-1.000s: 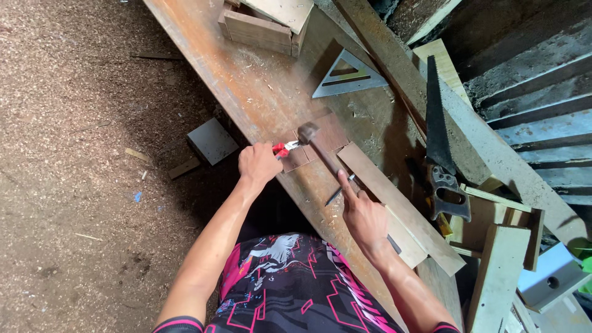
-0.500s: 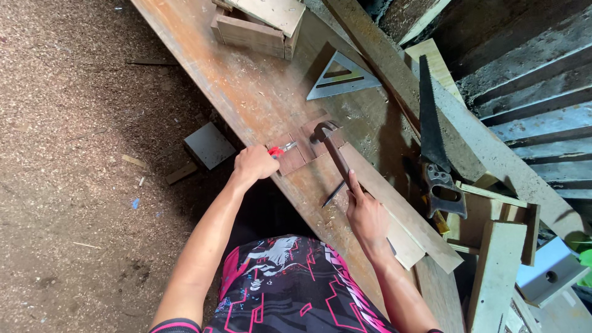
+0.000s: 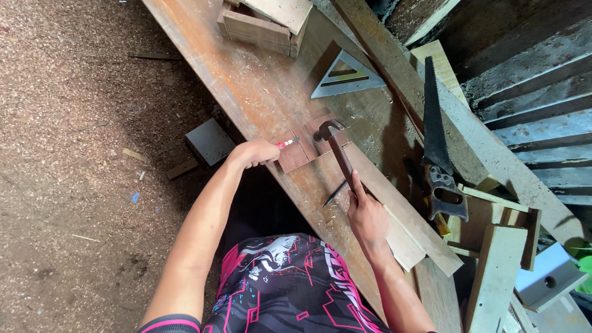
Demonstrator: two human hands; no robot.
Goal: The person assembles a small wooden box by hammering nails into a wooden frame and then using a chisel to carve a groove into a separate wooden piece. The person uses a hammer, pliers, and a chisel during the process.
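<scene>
Right hand point(image 3: 367, 217) closed around the lower end of a hammer handle, forefinger laid along it; the hammer point(image 3: 338, 151) lies slanted up and away from the hand, its dark claw head point(image 3: 327, 129) resting on or just over a small reddish wood block point(image 3: 305, 150). Left hand point(image 3: 256, 152) fisted at the near edge of the same block, pinching a thin red-and-silver tool point(image 3: 287, 143), a chisel or marker by the look, too small to tell, its tip touching the block's face. Hands well apart, block between them. Judged step: striking or tapping at the block while the left hand steadies the thin tool; head looks close to contact. Next move would call for a short, controlled lift of the head and a true drop onto the same spot, left fingers kept off the strike line. Just left of the right hand, a dark pencil or nail point(image 3: 336, 193) lies loose on the workbench point(image 3: 246, 80). Beyond the right hand a long pale board point(image 3: 401, 209) runs under the block's far side. Farther out past the hammer head, a grey triangular square point(image 3: 346, 77); beyond that, a small wooden box point(image 3: 265, 21). To the right of the right hand, a handsaw point(image 3: 436, 142) lies blade away. Below the left arm, sawdust floor point(image 3: 68, 185) with a grey offcut point(image 3: 209, 142).
</scene>
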